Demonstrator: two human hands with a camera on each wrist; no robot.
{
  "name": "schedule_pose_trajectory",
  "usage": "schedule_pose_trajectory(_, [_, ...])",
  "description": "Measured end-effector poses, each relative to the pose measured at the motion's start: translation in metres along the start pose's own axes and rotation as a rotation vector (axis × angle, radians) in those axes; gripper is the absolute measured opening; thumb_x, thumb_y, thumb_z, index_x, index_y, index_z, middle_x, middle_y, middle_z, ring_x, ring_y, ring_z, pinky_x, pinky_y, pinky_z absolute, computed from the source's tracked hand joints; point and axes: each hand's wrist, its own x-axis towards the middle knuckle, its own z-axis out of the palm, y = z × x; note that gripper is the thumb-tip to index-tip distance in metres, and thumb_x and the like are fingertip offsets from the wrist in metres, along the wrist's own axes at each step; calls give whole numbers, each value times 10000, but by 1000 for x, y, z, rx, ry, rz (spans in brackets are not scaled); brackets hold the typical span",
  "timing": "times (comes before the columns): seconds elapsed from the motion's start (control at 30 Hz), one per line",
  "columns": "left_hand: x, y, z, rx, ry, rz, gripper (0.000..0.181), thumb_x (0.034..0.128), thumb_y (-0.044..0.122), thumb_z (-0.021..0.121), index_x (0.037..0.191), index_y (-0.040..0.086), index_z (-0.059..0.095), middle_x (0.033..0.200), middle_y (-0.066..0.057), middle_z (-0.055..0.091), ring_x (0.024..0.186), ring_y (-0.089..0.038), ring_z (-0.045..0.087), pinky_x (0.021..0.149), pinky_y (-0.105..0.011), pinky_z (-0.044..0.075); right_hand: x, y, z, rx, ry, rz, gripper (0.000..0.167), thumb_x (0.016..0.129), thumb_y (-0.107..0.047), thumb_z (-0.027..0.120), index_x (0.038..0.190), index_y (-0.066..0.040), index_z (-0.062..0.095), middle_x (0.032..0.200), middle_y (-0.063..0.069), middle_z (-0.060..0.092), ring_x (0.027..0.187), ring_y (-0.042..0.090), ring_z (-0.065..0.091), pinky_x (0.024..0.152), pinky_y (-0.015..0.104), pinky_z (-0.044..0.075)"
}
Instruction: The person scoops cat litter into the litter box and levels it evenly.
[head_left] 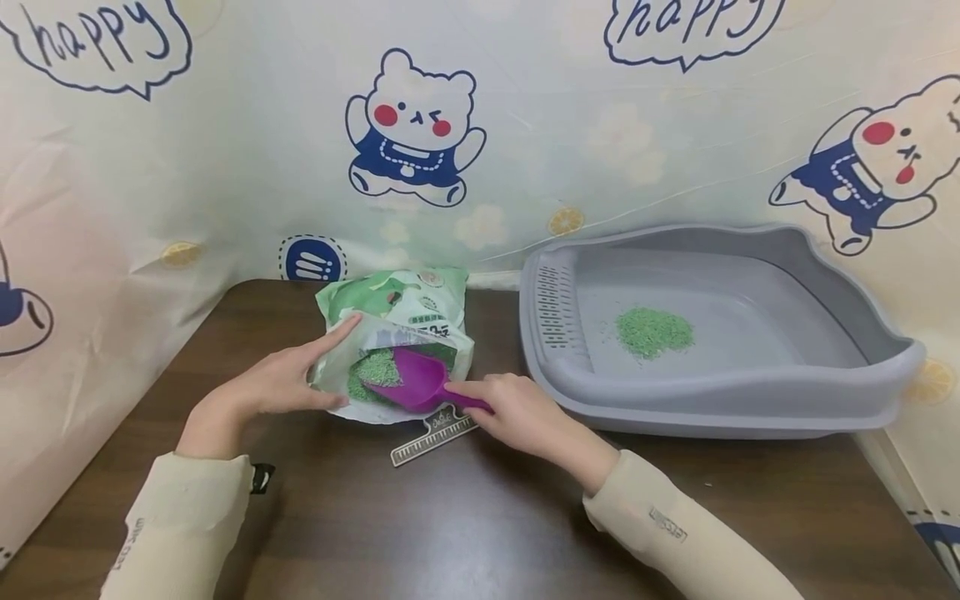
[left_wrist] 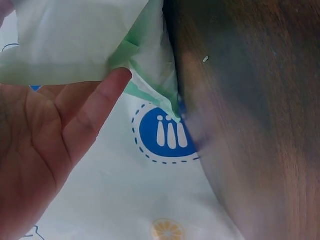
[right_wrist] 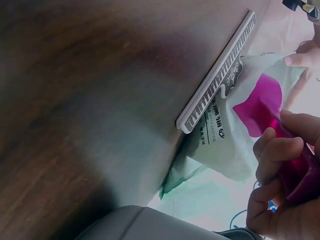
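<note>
My left hand [head_left: 288,379] holds the left side of an opened green and white bag of cat litter [head_left: 435,308]. In the left wrist view, the film of the bag hides part of the fingers. My right hand [head_left: 517,408] grips the handle of a purple scoop [head_left: 420,379]. The scoop's head lies in the mouth of the bag, with green litter [head_left: 377,368] on it and more around it. In the right wrist view, fingers curl round the scoop's handle. A keyboard-patterned bag clip [head_left: 427,442] lies on the table just in front of the bag.
A large grey litter box [head_left: 712,383] stands to the right, with a pile of green litter [head_left: 654,332] on its floor and a slotted panel [head_left: 553,308] at its left end. The dark wooden table [head_left: 420,533] meets a printed cloth [head_left: 540,150] at the back.
</note>
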Motion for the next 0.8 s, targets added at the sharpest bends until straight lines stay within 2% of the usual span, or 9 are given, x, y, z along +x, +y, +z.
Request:
schedule_pose_trajectory(0.3, [1,-3,-1,-24,-11,2,1083,790,504,781,1577,453,40,1538,-291,364,1220,-473,525,883,-644,476,-16,1,0,1,53,-42,400,953,-203,657,1352,-242,637,841,2,670,679,79,512,614,217,440])
schedule_pose_trajectory(0.57, [2,-4,-2,-23,-8,3,1082,790,503,783,1577,456,42,1533,-290,375,1207,-454,535,883,-624,481,-28,1,-3,39,95,-75,414,947,-196,663,1358,-226,631,845,-4,673,725,94,596,653,217,495])
schedule_pose_trajectory(0.8, [1,-5,-1,-27,-12,-6,1082,790,510,779,1577,455,39,1517,-292,393,1176,-437,551,862,-615,494,-33,1,-9,76,172,-125,419,931,-171,684,1346,-203,642,802,-16,637,647,44,496,610,164,452])
